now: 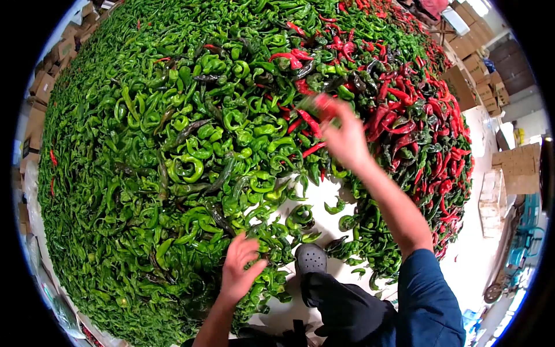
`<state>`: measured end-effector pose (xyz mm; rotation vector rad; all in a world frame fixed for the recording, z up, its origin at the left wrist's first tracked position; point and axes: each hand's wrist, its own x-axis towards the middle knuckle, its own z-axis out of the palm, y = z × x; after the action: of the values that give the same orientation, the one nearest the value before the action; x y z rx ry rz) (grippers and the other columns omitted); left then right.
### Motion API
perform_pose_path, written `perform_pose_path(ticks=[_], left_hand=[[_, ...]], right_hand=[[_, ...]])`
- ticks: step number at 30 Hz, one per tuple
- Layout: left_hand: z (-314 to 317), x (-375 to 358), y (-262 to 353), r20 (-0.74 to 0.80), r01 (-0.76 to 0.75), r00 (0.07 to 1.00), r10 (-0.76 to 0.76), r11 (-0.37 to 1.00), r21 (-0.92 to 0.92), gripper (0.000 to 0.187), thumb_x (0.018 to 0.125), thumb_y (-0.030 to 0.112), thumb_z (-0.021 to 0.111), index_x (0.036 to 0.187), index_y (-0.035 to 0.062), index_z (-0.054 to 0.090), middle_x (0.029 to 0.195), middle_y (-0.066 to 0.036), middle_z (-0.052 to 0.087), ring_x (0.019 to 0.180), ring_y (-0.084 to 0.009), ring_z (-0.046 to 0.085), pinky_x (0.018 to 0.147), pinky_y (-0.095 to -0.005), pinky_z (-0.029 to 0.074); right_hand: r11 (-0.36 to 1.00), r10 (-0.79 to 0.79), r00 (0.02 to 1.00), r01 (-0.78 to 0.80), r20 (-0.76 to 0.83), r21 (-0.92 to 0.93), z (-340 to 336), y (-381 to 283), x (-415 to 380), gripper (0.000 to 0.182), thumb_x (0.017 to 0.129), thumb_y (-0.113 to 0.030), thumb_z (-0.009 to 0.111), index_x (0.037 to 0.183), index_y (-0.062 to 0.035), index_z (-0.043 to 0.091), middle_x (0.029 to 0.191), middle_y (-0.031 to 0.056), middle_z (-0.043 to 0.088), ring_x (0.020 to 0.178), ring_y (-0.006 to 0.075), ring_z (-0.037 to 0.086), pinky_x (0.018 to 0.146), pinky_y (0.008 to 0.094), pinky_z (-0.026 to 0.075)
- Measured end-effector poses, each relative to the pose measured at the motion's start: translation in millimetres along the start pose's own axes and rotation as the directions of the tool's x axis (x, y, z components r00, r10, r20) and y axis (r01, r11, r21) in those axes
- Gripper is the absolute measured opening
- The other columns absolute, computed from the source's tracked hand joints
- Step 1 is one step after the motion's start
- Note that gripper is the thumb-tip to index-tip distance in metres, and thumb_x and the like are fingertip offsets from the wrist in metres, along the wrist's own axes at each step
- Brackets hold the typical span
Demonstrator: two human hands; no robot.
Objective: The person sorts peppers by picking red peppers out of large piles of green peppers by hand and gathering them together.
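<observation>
Peppers (191,168) are spread over most of the floor in one huge heap, and both hands are held out over it. Mostly green ones are seen on the left and in the middle, and many red ones (404,124) are mixed with dark and green ones on the right. A red pepper (325,107) is held in the fingers of the right hand (345,134), up over the place where the green side is met by the red side. That hand is closed in a narrow grip, but it is blurred, so it cannot be told if more than one is held.

The left hand (240,270) is held wide, with its fingers spread, over the green peppers near the front edge of the heap. Some of the heap is hidden under both hands and arms.

A patch of white floor (326,199) is shown in a gap in the heap, with a few loose green peppers dotted on it. The near end of this gap is partly blocked by a gray shoe (313,258) with small holes and by a leg in dark pants (352,306).

Brown boxes (43,87) are piled past the heap on the left, and more boxes (483,69) are stacked on the far right. Nearer on the right, a big brown box (517,168) is set above a pale box (493,202), and a blue-green cart (525,231) is seen beside them.
</observation>
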<state>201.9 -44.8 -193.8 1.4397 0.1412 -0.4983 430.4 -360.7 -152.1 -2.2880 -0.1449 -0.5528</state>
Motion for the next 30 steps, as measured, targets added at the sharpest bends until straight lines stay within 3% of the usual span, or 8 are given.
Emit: perform_pose_path(ticks=[3,5,8,14,17,24,28,30], left_hand=[[50.9,53.1,33.5,-0.081,-0.2,0.98,0.184,0.929,-0.311,0.112,0.073,-0.001,0.076,0.156,0.0129,0.002,0.151,-0.019,0.03,0.142,-0.0329,0.03,0.111,-0.0459,0.036],[68.3,82.7,34.4,-0.268,-0.165,0.963,0.02,0.83,-0.532,0.082,0.089,0.011,0.065,0.153,0.0145,0.015,0.142,-0.016,0.043,0.128,-0.0289,0.046,0.103,-0.0423,0.042],[57.8,110.9,-0.2,-0.405,-0.065,0.846,-0.347,0.687,-0.723,0.034,0.099,0.025,0.057,0.129,0.0098,0.048,0.116,-0.008,0.06,0.104,-0.0207,0.057,0.089,-0.0369,0.048],[65.8,90.5,-52.9,-0.303,-0.016,0.869,-0.392,0.59,-0.807,0.032,0.095,0.011,0.061,0.125,0.0069,0.049,0.094,-0.008,0.062,0.087,-0.0235,0.064,0.086,-0.0392,0.055],[33.6,101.2,-76.2,-0.354,-0.087,0.784,-0.51,0.475,-0.876,0.012,0.095,0.018,0.064,0.099,0.0101,0.055,0.082,-0.004,0.058,0.078,-0.0214,0.061,0.085,-0.0469,0.055],[51.2,86.6,-37.6,-0.181,-0.152,0.983,0.039,0.727,-0.67,0.062,0.09,0.028,0.071,0.141,0.0115,0.04,0.126,-0.007,0.058,0.12,-0.0248,0.054,0.102,-0.0426,0.047],[54.3,87.6,-35.4,-0.238,-0.158,0.971,-0.015,0.706,-0.69,0.06,0.088,0.017,0.073,0.137,0.0097,0.04,0.122,-0.01,0.057,0.106,-0.023,0.061,0.09,-0.0372,0.055],[52.0,74.9,-33.4,-0.124,0.048,0.977,-0.175,0.741,-0.67,0.053,0.089,0.008,0.068,0.135,0.0092,0.042,0.113,-0.014,0.06,0.09,-0.0266,0.067,0.073,-0.041,0.061]], right_hand=[[0.965,0.058,0.903,-0.16,0.427,0.206,37.0,-41.1,-79.4,0.047,0.077,-0.002,0.066,0.123,-0.0048,0.059,0.111,0.0169,0.066,0.101,0.0274,0.066,0.087,0.0387,0.054],[0.949,0.099,0.772,-0.263,0.627,0.175,44.1,-72.9,-111.9,0.052,0.078,-0.012,0.065,0.128,-0.0049,0.054,0.103,0.0191,0.065,0.089,0.0343,0.067,0.078,0.0403,0.055],[0.991,-0.118,0.738,0.045,0.664,0.126,54.6,-81.0,-139.3,0.057,0.081,-0.018,0.064,0.128,0.0086,0.046,0.1,0.0223,0.061,0.089,0.0393,0.064,0.077,0.045,0.055],[0.972,-0.156,0.303,0.215,0.94,0.092,58.7,-68.7,-167.2,0.05,0.085,-0.007,0.056,0.127,0.0154,0.041,0.11,0.0298,0.061,0.098,0.0421,0.063,0.084,0.0473,0.053],[0.983,-0.099,0.383,-0.106,0.918,0.15,32.6,-86.8,-136.4,0.047,0.083,-0.003,0.052,0.128,0.0067,0.047,0.11,0.0296,0.063,0.102,0.0411,0.064,0.088,0.0461,0.052],[0.772,0.196,0.761,-0.509,0.618,0.381,73.8,-87.5,-131.1,0.027,0.098,-0.016,0.054,0.118,0.0019,0.058,0.103,0.0158,0.067,0.092,0.0232,0.066,0.083,0.0312,0.051],[0.76,0.044,0.678,-0.5,0.734,0.416,89.4,-91.2,-126.9,0.045,0.102,-0.035,0.047,0.127,0.0017,0.055,0.119,0.0167,0.063,0.107,0.0243,0.062,0.092,0.0337,0.048],[0.793,-0.072,0.308,-0.559,0.949,0.242,67.9,-76.4,-96.2,0.059,0.099,-0.044,0.05,0.138,0.0012,0.048,0.133,0.0196,0.057,0.118,0.0274,0.058,0.1,0.0342,0.045]])
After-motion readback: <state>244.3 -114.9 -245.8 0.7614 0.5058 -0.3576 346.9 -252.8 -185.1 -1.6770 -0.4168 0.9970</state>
